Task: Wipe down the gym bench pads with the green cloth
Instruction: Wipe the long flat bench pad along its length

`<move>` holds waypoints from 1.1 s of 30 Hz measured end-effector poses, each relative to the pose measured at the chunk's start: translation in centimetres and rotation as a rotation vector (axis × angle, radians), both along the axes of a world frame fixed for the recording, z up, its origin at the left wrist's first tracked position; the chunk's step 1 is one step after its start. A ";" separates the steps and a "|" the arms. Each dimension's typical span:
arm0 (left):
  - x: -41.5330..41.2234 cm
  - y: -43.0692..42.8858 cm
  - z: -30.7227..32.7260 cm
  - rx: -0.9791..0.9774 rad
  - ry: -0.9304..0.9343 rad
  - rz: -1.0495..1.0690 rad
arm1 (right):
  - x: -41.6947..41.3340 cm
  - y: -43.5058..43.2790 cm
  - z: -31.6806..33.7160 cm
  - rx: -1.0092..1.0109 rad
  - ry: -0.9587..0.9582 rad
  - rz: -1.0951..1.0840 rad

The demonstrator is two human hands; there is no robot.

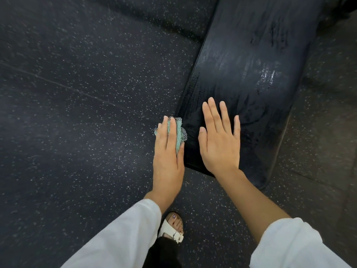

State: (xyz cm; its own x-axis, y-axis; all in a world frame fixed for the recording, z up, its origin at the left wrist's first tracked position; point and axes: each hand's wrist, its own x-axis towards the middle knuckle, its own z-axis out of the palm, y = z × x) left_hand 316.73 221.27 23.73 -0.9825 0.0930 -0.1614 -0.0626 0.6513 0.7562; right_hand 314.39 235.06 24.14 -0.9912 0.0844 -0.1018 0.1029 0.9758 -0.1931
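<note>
A long black bench pad (251,74) runs from the upper right down to the middle of the view, and its top shows wet streaks. My left hand (168,151) presses the green cloth (178,132) with straight fingers against the pad's left side edge near its near end. The cloth peeks out between and beside my fingers. My right hand (220,138) lies flat on the top of the pad near its near end, fingers straight and slightly spread, holding nothing.
Dark speckled rubber floor (77,113) surrounds the bench on all sides. My foot in a white sandal (173,227) stands just below the pad's near end. A dark object sits at the top right corner.
</note>
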 end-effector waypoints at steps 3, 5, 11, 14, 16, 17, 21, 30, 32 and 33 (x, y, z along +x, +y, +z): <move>0.4 -0.3 -0.2 -0.051 0.031 -0.052 | 0.0 -0.1 0.1 0.004 -0.005 -0.004; 0.8 -0.5 -0.3 -0.170 0.064 -0.106 | 0.0 -0.1 0.2 -0.002 -0.010 -0.002; 3.8 -0.4 0.6 -0.223 0.042 -0.333 | 2.3 -1.0 1.3 -0.098 -0.044 -0.042; 3.8 -0.3 2.6 -0.024 -0.096 -0.302 | 4.2 -0.9 2.7 -0.199 -0.109 -0.049; 3.4 -0.4 4.2 0.151 -0.229 -0.246 | 5.0 -0.9 4.1 -0.292 -0.199 -0.073; 3.1 -0.5 5.2 0.240 -0.297 -0.215 | 5.3 -0.9 4.9 -0.347 -0.238 -0.106; 1.6 -0.9 9.9 0.395 -0.438 -0.162 | 5.8 -1.1 8.8 -0.621 -0.230 -0.287; -0.1 -1.1 23.1 0.437 -0.208 -0.182 | 6.9 -0.5 22.1 -0.903 0.082 -0.327; 0.1 -1.0 26.5 0.461 -0.181 -0.200 | 7.2 -0.3 25.8 -0.985 0.114 -0.312; 0.2 -0.9 28.3 0.480 -0.169 -0.205 | 7.3 -0.2 27.7 -1.009 0.141 -0.297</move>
